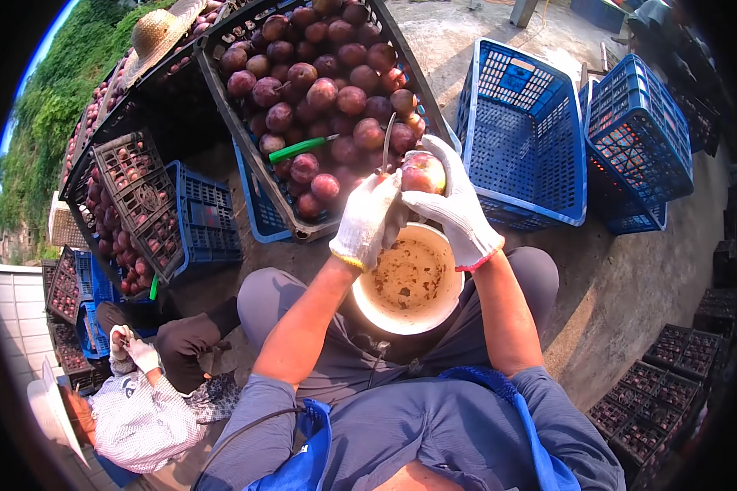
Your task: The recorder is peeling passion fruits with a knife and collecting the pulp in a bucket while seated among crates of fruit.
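Observation:
My right hand [454, 205], in a white knit glove with a red cuff edge, holds a reddish plum [424, 172] with a yellowish patch. Beside it, my left hand [368, 215], gloved with a yellow cuff edge, grips a small tool with a thin curved metal blade [387, 138] pointing up; its handle is hidden. Both hands are above a white bucket [451, 294] between my knees, its bottom spotted with brown bits. Just beyond them, a black crate [236, 126] is heaped with dark red plums [322, 93]. A green-handled tool [301, 149] lies on these plums.
Blue plastic crates [522, 153] stand at the right, with stacked blue ones [642, 129] beyond. Crates of plums [138, 190] are at the left, a straw hat [156, 34] above. A seated person [138, 405] holds a plum at lower left. More plum crates [645, 405] line the right.

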A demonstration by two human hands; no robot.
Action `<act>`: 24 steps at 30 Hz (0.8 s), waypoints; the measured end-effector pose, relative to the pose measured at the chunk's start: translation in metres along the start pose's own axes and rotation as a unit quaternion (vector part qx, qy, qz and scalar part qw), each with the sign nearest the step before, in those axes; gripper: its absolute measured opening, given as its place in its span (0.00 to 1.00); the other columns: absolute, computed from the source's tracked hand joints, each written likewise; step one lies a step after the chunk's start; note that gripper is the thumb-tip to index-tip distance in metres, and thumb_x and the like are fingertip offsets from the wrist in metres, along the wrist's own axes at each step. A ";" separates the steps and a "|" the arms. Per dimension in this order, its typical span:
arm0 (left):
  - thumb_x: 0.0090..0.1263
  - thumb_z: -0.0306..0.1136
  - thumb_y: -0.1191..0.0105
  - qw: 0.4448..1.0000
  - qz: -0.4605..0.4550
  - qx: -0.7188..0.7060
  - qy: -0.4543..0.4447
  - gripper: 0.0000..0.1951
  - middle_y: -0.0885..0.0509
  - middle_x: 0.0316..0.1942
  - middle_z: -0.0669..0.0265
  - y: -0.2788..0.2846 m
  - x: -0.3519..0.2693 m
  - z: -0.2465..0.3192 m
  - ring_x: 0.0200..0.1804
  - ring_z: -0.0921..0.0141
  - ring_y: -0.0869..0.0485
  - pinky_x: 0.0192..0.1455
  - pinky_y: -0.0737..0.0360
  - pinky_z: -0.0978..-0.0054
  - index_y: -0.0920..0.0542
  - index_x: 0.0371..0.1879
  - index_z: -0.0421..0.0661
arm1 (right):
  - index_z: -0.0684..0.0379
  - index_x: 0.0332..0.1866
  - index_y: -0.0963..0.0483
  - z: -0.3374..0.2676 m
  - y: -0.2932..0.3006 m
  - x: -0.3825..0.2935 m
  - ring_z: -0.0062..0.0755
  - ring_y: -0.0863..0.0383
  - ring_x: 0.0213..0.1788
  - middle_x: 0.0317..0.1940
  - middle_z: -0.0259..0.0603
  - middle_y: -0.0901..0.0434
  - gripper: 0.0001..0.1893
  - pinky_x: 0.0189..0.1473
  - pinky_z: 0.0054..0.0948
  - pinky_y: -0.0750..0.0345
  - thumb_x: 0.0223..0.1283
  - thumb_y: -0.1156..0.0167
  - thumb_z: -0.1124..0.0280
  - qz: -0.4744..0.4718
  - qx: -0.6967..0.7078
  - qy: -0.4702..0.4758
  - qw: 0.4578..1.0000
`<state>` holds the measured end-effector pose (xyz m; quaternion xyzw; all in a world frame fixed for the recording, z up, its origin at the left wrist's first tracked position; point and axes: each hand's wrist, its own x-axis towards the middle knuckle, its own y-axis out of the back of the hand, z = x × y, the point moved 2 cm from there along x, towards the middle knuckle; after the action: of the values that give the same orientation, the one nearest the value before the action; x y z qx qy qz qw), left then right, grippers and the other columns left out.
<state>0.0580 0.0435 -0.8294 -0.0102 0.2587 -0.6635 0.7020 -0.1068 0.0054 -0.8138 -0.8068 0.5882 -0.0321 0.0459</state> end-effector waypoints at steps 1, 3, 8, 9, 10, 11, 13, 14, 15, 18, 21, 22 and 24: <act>0.87 0.43 0.45 1.000 -0.008 0.000 0.017 0.11 0.20 0.30 0.77 0.001 -0.001 0.000 0.21 0.83 0.28 0.20 0.37 0.81 0.17 0.54 0.50 | 0.60 0.81 0.37 0.000 0.002 0.000 0.33 0.26 0.74 0.72 0.44 0.28 0.50 0.75 0.35 0.25 0.51 0.18 0.75 -0.003 0.003 -0.010 1.000; 0.88 0.45 0.48 0.999 -0.019 0.046 0.016 0.12 0.20 0.29 0.74 0.001 -0.002 0.002 0.18 0.82 0.29 0.19 0.38 0.82 0.18 0.54 0.50 | 0.60 0.80 0.36 0.002 0.009 0.004 0.33 0.25 0.72 0.72 0.44 0.27 0.50 0.73 0.34 0.23 0.49 0.17 0.74 0.012 -0.035 0.012 0.999; 0.90 0.48 0.53 0.999 -0.027 0.044 -0.015 0.15 0.21 0.25 0.70 0.011 0.004 0.001 0.15 0.80 0.32 0.17 0.40 0.82 0.20 0.53 0.51 | 0.60 0.72 0.25 -0.021 0.014 0.002 0.28 0.18 0.63 0.62 0.40 0.19 0.43 0.65 0.30 0.18 0.45 0.15 0.74 0.045 -0.056 -0.013 0.997; 0.91 0.48 0.54 0.998 -0.024 0.045 -0.038 0.15 0.20 0.25 0.69 0.014 0.003 0.002 0.15 0.81 0.32 0.16 0.41 0.82 0.20 0.52 0.51 | 0.60 0.70 0.23 -0.025 0.015 0.002 0.27 0.17 0.61 0.60 0.39 0.18 0.41 0.64 0.29 0.17 0.45 0.15 0.74 0.050 -0.053 -0.015 0.997; 0.91 0.49 0.54 0.997 -0.030 0.038 -0.059 0.16 0.20 0.25 0.68 0.017 0.004 0.004 0.14 0.80 0.32 0.15 0.41 0.81 0.20 0.50 0.50 | 0.60 0.70 0.24 -0.024 0.014 0.001 0.27 0.17 0.60 0.59 0.39 0.17 0.41 0.62 0.28 0.17 0.47 0.16 0.73 0.036 -0.032 -0.016 0.999; 0.91 0.50 0.55 0.996 -0.036 0.030 -0.081 0.18 0.19 0.24 0.67 0.020 0.004 0.007 0.14 0.79 0.32 0.15 0.41 0.81 0.19 0.49 0.49 | 0.60 0.71 0.25 -0.022 0.013 -0.002 0.27 0.16 0.58 0.59 0.40 0.17 0.40 0.59 0.27 0.16 0.48 0.17 0.73 0.023 -0.010 -0.018 1.000; 0.91 0.53 0.57 0.994 -0.063 0.003 -0.093 0.22 0.19 0.23 0.64 0.015 -0.001 0.017 0.14 0.78 0.31 0.14 0.39 0.80 0.19 0.44 0.47 | 0.59 0.72 0.26 -0.012 0.016 -0.005 0.27 0.14 0.55 0.57 0.40 0.17 0.39 0.54 0.26 0.14 0.51 0.20 0.72 0.002 0.028 -0.036 0.999; 0.91 0.54 0.57 0.994 -0.073 -0.004 -0.081 0.24 0.19 0.23 0.65 0.012 -0.003 0.021 0.14 0.78 0.30 0.15 0.38 0.80 0.19 0.43 0.46 | 0.59 0.73 0.27 -0.004 0.020 -0.006 0.28 0.14 0.52 0.56 0.40 0.17 0.39 0.51 0.25 0.14 0.53 0.21 0.72 -0.006 0.046 -0.052 0.998; 0.91 0.55 0.57 0.994 -0.080 -0.011 -0.070 0.25 0.20 0.22 0.65 0.010 -0.008 0.024 0.14 0.77 0.29 0.15 0.36 0.80 0.19 0.41 0.45 | 0.59 0.74 0.28 -0.001 0.021 -0.009 0.28 0.13 0.50 0.55 0.41 0.17 0.39 0.48 0.24 0.14 0.55 0.22 0.72 -0.017 0.063 -0.070 0.995; 0.90 0.56 0.57 0.993 -0.103 0.029 -0.040 0.27 0.21 0.21 0.68 0.016 -0.009 0.015 0.14 0.78 0.29 0.16 0.34 0.81 0.18 0.39 0.45 | 0.56 0.77 0.31 -0.004 0.025 -0.020 0.32 0.16 0.57 0.57 0.39 0.18 0.37 0.61 0.33 0.18 0.61 0.26 0.76 -0.082 0.141 -0.116 0.980; 0.91 0.54 0.56 0.986 -0.107 0.123 -0.039 0.26 0.24 0.18 0.73 0.008 -0.020 0.011 0.15 0.79 0.29 0.18 0.33 0.81 0.17 0.37 0.46 | 0.61 0.79 0.34 0.001 0.027 -0.026 0.32 0.14 0.56 0.60 0.44 0.19 0.46 0.55 0.28 0.14 0.52 0.20 0.70 -0.087 0.138 -0.105 0.981; 0.91 0.51 0.56 0.983 -0.111 0.132 -0.056 0.24 0.24 0.18 0.74 0.007 -0.020 0.005 0.15 0.81 0.29 0.19 0.35 0.81 0.16 0.39 0.45 | 0.61 0.80 0.34 0.001 0.028 -0.027 0.33 0.14 0.58 0.62 0.44 0.19 0.49 0.59 0.30 0.14 0.50 0.19 0.70 -0.091 0.130 -0.101 0.982; 0.84 0.39 0.45 0.908 -0.148 0.307 -0.245 0.13 0.17 0.26 0.66 0.016 -0.018 -0.002 0.22 0.72 0.20 0.26 0.26 0.75 0.15 0.47 0.41 | 0.63 0.81 0.36 -0.005 0.024 -0.027 0.35 0.17 0.64 0.64 0.45 0.20 0.53 0.66 0.32 0.17 0.47 0.17 0.68 -0.112 0.151 -0.086 0.978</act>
<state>0.0720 0.0629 -0.8302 0.0054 -0.1420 -0.7833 0.6052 -0.1383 0.0241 -0.8117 -0.8510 0.4766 -0.0560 0.2133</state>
